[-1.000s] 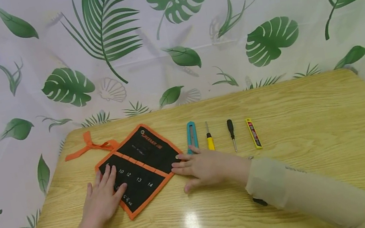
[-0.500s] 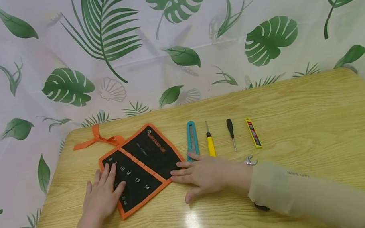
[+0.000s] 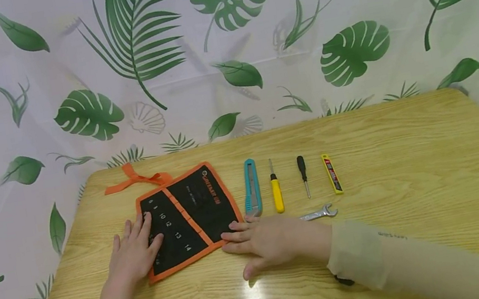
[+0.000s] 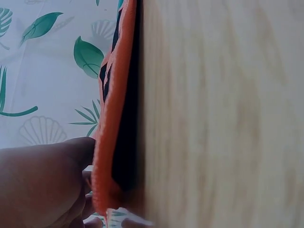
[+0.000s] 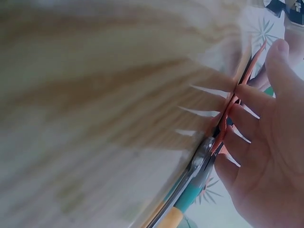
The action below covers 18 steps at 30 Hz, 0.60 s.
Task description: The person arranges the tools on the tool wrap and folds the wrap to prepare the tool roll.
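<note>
A black tool pouch (image 3: 201, 204) with orange trim lies unfolded on the table, its numbered pockets on the left half. My left hand (image 3: 130, 257) rests with its fingertips on the pouch's left edge, fingers straight. At the opposite lower corner, the fingertips of my right hand (image 3: 270, 240) touch the orange border. The left wrist view has the pouch's orange edge (image 4: 114, 118) close beside the hand. In the right wrist view my right hand (image 5: 266, 137) is flat with fingers extended towards the pouch. An orange tie (image 3: 136, 177) trails from the pouch's far left side.
A teal utility knife (image 3: 252, 187), a yellow-handled screwdriver (image 3: 278, 193), a black-handled screwdriver (image 3: 303, 170) and a yellow blade pack (image 3: 332, 173) lie in a row to the right. A wrench (image 3: 323, 212) is partly hidden behind my right forearm.
The pouch has turned clockwise on the table under my hands, its tie shifting right. My right hand has slid slightly towards me, uncovering more of the wrench, the yellow-handled screwdriver and the utility knife.
</note>
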Each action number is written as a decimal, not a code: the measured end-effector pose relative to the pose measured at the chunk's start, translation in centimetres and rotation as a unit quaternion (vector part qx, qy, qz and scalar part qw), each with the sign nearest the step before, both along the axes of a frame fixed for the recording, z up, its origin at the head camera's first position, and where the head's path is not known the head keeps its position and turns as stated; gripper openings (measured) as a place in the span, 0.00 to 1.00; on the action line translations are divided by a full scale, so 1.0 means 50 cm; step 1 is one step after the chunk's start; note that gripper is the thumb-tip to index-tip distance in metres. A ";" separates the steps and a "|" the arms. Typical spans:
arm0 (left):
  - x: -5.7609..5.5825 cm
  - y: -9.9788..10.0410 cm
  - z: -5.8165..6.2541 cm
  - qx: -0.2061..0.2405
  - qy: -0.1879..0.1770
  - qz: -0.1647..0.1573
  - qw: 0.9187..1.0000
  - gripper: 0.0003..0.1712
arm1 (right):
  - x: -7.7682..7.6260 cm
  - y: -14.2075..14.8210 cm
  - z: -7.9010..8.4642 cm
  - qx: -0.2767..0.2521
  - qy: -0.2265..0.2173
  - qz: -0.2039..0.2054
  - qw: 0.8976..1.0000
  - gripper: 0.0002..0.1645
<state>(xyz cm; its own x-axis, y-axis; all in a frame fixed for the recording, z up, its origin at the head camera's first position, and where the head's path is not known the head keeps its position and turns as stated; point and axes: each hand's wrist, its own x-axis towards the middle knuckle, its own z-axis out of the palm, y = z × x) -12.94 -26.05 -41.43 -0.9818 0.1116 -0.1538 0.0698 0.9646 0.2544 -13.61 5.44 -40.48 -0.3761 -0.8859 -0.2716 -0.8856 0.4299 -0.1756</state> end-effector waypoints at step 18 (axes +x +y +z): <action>-0.021 0.003 0.003 0.001 -0.017 0.017 1.000 0.38 | 0.021 -0.016 0.003 -0.013 -0.034 0.011 0.999 0.45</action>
